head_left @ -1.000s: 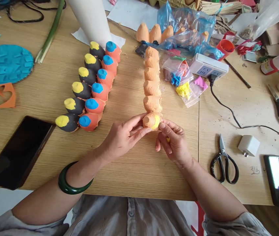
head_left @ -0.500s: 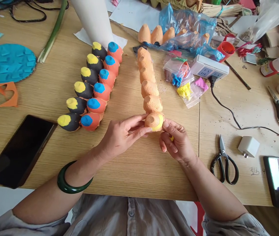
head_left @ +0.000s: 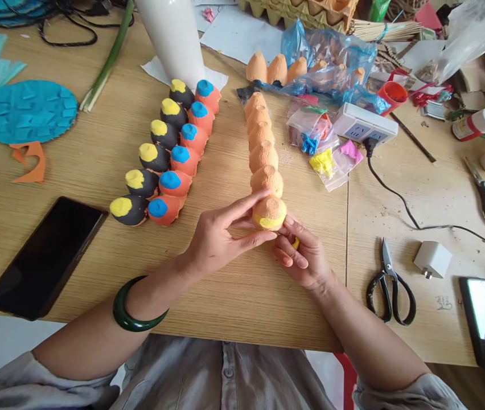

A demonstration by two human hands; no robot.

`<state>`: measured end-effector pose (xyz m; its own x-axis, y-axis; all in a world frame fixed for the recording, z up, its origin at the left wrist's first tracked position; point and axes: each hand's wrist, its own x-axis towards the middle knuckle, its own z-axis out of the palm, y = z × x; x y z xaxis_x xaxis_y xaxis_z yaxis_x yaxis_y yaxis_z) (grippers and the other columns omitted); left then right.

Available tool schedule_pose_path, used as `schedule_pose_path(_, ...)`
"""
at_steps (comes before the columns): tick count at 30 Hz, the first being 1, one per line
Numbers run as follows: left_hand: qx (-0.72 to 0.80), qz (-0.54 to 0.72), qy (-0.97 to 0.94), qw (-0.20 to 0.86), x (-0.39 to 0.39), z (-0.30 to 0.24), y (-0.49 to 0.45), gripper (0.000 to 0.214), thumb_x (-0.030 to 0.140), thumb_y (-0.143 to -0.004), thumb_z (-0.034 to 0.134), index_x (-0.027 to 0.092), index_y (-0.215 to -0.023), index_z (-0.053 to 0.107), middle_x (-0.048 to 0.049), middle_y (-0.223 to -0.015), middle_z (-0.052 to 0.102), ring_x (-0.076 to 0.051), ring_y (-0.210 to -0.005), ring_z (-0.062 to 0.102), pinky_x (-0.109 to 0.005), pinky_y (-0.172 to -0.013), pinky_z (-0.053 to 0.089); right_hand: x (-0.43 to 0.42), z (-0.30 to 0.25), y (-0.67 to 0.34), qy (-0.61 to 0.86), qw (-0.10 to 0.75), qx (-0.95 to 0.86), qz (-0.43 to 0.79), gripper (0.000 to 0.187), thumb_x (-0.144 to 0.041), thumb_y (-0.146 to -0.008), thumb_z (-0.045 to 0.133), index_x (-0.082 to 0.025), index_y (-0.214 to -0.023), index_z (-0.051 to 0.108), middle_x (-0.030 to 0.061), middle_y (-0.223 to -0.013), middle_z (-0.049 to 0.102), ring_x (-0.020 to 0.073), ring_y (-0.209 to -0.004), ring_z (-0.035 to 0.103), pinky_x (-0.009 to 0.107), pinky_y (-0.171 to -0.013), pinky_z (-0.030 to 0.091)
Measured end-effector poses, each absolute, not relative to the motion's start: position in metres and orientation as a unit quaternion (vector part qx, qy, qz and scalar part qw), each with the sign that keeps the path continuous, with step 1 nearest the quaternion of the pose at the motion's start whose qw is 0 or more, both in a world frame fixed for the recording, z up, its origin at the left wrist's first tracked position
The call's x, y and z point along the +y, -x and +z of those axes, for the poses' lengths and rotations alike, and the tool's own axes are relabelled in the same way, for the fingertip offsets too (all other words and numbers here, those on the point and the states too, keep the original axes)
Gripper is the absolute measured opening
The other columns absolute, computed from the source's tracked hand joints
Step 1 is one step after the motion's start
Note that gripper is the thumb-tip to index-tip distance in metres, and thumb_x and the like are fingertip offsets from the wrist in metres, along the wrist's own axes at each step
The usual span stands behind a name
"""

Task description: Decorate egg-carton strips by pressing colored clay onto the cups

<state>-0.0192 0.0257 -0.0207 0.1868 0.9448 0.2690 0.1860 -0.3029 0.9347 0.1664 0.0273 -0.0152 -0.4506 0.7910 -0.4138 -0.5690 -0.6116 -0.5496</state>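
Observation:
A strip of orange egg-carton cups (head_left: 262,154) runs away from me along the table, its near cup wrapped by a band of yellow clay (head_left: 270,221). My left hand (head_left: 221,230) grips that near cup from the left, fingers behind and thumb in front. On the cup's right, my right hand (head_left: 304,250) has its thumb and forefinger against the edge. A small lump of yellow clay (head_left: 296,243) shows between its curled fingers. To the left lies a double row of cups: black ones with yellow tops (head_left: 128,209) beside orange-red ones with blue tops (head_left: 164,209).
A tablet (head_left: 46,256) lies at left, below a blue oval piece (head_left: 29,111). A white cylinder (head_left: 174,42) stands behind the painted cups. Clay bags (head_left: 332,165), a power strip (head_left: 364,123) with its cord, and scissors (head_left: 390,282) are at right.
The strip's near cup has tilted, so its yellow band now faces me across the front instead of on the right side. Both hands stay on it, the left fingers now higher.

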Motion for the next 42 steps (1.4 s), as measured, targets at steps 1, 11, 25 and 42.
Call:
schedule_pose_path(1,0.435,0.471,-0.651,0.405,0.025,-0.020,0.018,0.065,0.042,-0.086,0.086,0.020,-0.145,0.067,-0.0080,-0.135,0.077,-0.024,-0.109,0.081,-0.026,-0.098,0.066,0.027,-0.015,-0.166,0.329,0.407,-0.166,0.836,0.014,-0.031,-0.087,0.078,-0.020,-0.092,0.070,-0.0105,-0.070,0.075,-0.0006,-0.029,0.017,0.015,-0.041,0.050)
schedule_pose_path(11,0.481,0.453,-0.626,0.415,0.019,-0.007,0.017,0.050,0.043,-0.091,0.080,0.024,-0.137,0.074,-0.0024,-0.127,0.080,-0.021,-0.103,0.083,-0.022,-0.090,0.067,0.024,-0.018,-0.167,0.359,0.389,-0.167,0.831,0.018,-0.035,-0.086,0.078,-0.021,-0.082,0.067,-0.0116,-0.051,0.061,0.0012,-0.029,0.012,0.016,-0.037,0.041)
schedule_pose_path(25,0.454,0.484,-0.621,0.418,0.021,0.004,0.018,0.036,0.035,-0.094,0.078,0.024,-0.128,0.079,-0.0004,-0.113,0.084,-0.018,-0.092,0.084,-0.018,-0.082,0.068,0.025,-0.018,-0.172,0.369,0.362,-0.189,0.835,0.025,-0.043,-0.087,0.079,-0.022,-0.082,0.066,-0.0147,-0.039,0.040,0.0034,-0.031,0.012,0.014,-0.038,0.034)
schedule_pose_path(42,0.439,0.513,-0.559,0.480,0.022,-0.004,0.015,0.028,0.038,-0.100,0.069,0.027,-0.122,0.082,-0.0003,-0.122,0.082,-0.019,-0.104,0.082,-0.024,-0.089,0.069,0.024,-0.021,-0.172,0.357,0.390,-0.180,0.830,0.026,-0.041,-0.085,0.080,-0.023,-0.076,0.063,-0.0157,-0.036,0.034,0.0035,-0.030,0.009,0.015,-0.037,0.032)
